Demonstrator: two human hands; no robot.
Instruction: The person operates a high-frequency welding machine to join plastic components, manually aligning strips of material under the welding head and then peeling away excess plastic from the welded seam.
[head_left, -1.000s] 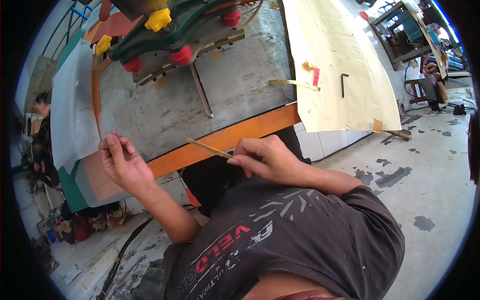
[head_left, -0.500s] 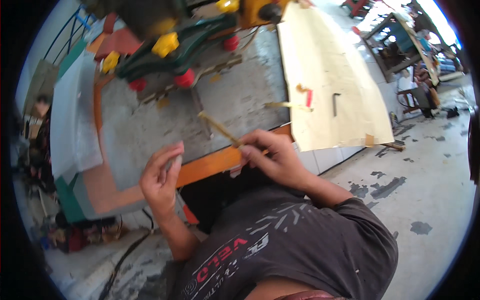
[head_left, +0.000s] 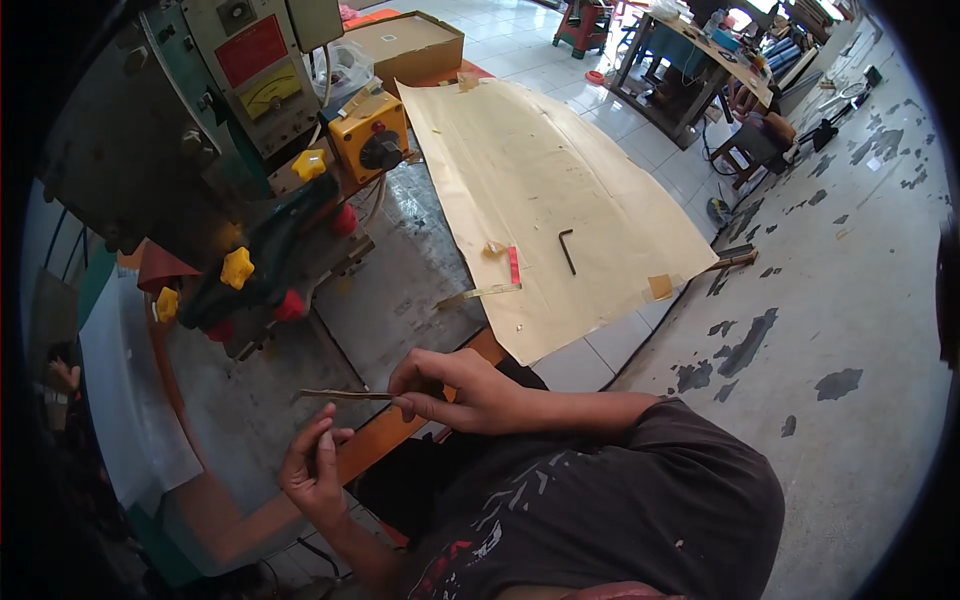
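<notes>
Three yellow knobs (head_left: 238, 267), two red knobs (head_left: 290, 305)

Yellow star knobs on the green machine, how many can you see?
3: one yellow knob by the orange control box, one mid-machine, one at its left end. More may be hidden behind the machine.

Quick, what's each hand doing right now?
Left hand: half curled, holding nothing, just below the strip.
Right hand: pinching a thin flat strip.
</notes>
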